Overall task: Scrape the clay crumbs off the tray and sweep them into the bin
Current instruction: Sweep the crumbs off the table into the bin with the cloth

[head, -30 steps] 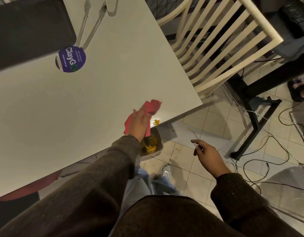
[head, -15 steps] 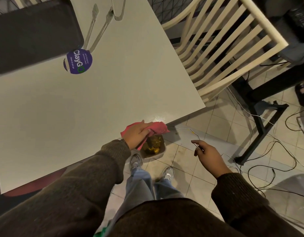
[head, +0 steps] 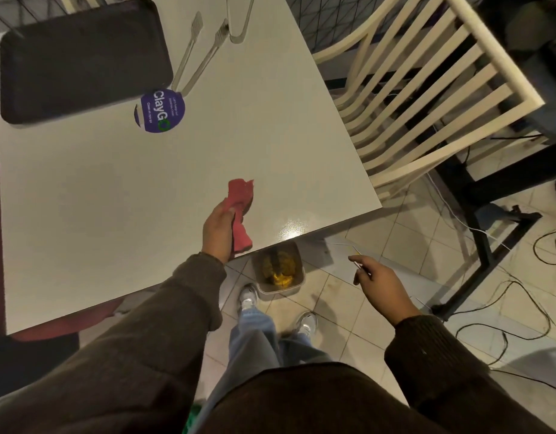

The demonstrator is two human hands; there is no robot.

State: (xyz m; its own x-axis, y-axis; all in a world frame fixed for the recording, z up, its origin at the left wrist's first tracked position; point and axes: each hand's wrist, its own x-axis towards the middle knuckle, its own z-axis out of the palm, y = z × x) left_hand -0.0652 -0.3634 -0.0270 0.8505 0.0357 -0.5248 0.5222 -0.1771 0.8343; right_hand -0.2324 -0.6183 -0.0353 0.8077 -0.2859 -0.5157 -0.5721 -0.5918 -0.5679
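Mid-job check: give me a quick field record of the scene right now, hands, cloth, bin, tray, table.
left hand: grip closed on red cloth, over table near its edge
right hand: off the table, above floor, pinching a thin stick-like item, unclear what
bin: on floor just below table edge, yellow clay inside
tray: dark, far left of table, untouched
table: no crumbs discernible

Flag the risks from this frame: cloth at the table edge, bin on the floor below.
1. The bin sits partly under the table edge, so crumbs swept off by the red cloth in the left hand could miss and land on the tiles.
2. The right hand holds a thin tool out over the floor; it may drop.
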